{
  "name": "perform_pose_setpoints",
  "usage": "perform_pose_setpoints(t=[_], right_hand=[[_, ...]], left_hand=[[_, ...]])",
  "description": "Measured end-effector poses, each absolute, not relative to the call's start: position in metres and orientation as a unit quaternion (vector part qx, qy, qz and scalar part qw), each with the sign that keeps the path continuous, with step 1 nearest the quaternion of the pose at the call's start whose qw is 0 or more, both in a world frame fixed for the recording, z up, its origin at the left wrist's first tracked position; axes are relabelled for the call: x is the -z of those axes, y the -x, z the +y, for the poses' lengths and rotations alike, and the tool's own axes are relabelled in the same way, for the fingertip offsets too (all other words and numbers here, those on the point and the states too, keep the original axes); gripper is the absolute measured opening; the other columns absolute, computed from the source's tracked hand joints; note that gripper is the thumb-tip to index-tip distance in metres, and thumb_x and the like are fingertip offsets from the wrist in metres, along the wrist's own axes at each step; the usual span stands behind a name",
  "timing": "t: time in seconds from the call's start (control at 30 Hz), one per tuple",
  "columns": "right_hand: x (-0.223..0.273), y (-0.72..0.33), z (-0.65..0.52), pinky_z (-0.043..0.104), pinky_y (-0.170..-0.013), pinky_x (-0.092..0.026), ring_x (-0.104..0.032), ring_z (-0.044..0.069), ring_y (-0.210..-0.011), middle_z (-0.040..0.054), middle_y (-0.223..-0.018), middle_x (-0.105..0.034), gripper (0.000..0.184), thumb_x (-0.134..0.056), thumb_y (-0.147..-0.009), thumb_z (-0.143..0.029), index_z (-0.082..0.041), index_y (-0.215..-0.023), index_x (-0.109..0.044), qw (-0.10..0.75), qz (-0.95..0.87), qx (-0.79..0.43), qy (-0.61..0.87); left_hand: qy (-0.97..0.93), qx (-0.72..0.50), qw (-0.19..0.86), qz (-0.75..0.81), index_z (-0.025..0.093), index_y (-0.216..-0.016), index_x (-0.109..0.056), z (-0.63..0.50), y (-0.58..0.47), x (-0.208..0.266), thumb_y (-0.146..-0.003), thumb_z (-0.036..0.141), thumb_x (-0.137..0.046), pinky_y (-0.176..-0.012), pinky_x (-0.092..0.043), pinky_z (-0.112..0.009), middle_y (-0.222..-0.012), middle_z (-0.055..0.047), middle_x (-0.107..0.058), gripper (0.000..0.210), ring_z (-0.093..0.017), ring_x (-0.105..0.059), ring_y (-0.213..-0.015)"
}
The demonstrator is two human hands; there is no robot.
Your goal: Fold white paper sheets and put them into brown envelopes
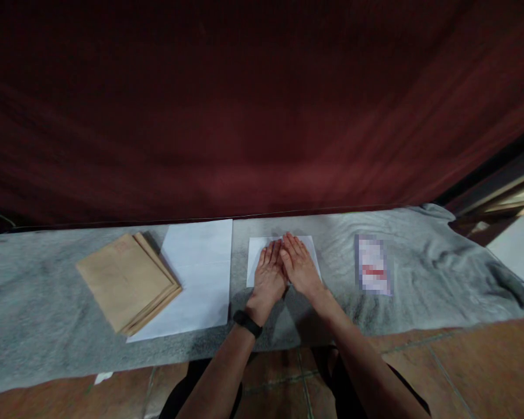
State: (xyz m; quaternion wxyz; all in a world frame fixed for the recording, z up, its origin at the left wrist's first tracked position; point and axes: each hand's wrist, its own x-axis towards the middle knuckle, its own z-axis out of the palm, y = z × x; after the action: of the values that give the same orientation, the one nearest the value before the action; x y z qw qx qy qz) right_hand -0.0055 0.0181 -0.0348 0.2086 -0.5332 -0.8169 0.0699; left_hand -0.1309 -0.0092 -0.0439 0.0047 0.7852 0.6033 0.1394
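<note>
A small white sheet of paper (254, 261), perhaps folded, lies on the grey cloth in front of me. My left hand (271, 273) rests flat on it, fingers stretched forward. Close beside it, my right hand (300, 265) also presses flat on the paper, and the fingers of the two hands meet near the middle. Both palms are hidden, and they cover most of the paper. To the left lies a larger white sheet of paper (205, 279), partly under a stack of brown envelopes (126, 279).
A grey cloth (48, 308) with wrinkles covers the long narrow surface. On the right lies a blurred white and red item (374, 265). A dark red curtain (244, 116) hangs behind. Brown floor tiles (498, 355) show in front, with a white scrap (103, 377) at left.
</note>
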Motion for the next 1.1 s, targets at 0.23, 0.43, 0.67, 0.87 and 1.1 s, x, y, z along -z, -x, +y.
perform_pose_setpoints(t=[0.23,0.43,0.67,0.87,1.1], right_hand=[[0.053,0.009,0.017,0.044,-0.123,-0.024,-0.034,0.021,-0.148,0.0114,-0.157,-0.042,0.054,-0.022,-0.108,-0.037,-0.013,-0.153,-0.041,0.180,-0.826,-0.057,0.531],[0.060,-0.012,0.017,0.045,-0.120,-0.027,-0.039,0.026,-0.145,0.0146,-0.156,-0.043,0.056,-0.032,-0.106,-0.041,-0.010,-0.153,-0.039,0.191,-0.804,0.033,0.562],[0.064,-0.038,0.017,0.049,-0.118,-0.028,-0.042,0.030,-0.143,0.0173,-0.156,-0.043,0.059,-0.031,-0.106,-0.042,-0.008,-0.153,-0.038,0.167,-0.788,0.052,0.590],[0.054,-0.037,0.013,0.051,-0.120,-0.025,-0.038,0.032,-0.145,0.0195,-0.156,-0.042,0.058,-0.028,-0.106,-0.038,-0.005,-0.151,-0.041,0.166,-0.764,0.048,0.621],[0.049,-0.003,0.002,0.045,-0.122,-0.026,-0.033,0.022,-0.149,0.0113,-0.159,-0.039,0.054,-0.023,-0.108,-0.036,-0.013,-0.154,-0.038,0.175,-0.833,-0.010,0.524]], left_hand=[[-0.782,-0.133,0.007,0.609,0.008,-0.153,-0.036,-0.007,0.141,0.050,-0.100,0.020,-0.033,-0.125,-0.023,-0.045,-0.160,-0.013,-0.036,0.055,-0.023,-0.027,-0.152],[-0.745,-0.138,-0.012,0.652,0.009,-0.154,-0.035,-0.006,0.165,0.047,-0.103,0.029,-0.027,-0.125,-0.024,-0.044,-0.160,-0.012,-0.035,0.055,-0.021,-0.027,-0.152],[-0.718,-0.133,-0.019,0.683,0.007,-0.153,-0.038,-0.008,0.181,0.046,-0.102,0.031,-0.030,-0.123,-0.027,-0.046,-0.159,-0.015,-0.037,0.057,-0.025,-0.031,-0.150],[-0.707,-0.147,-0.030,0.691,0.008,-0.153,-0.037,-0.012,0.168,0.041,-0.101,0.029,-0.032,-0.123,-0.026,-0.048,-0.158,-0.016,-0.039,0.056,-0.026,-0.031,-0.150],[-0.779,-0.145,0.001,0.609,0.010,-0.154,-0.036,-0.021,0.132,0.046,-0.101,0.020,-0.027,-0.125,-0.024,-0.047,-0.159,-0.012,-0.038,0.055,-0.023,-0.027,-0.151]])
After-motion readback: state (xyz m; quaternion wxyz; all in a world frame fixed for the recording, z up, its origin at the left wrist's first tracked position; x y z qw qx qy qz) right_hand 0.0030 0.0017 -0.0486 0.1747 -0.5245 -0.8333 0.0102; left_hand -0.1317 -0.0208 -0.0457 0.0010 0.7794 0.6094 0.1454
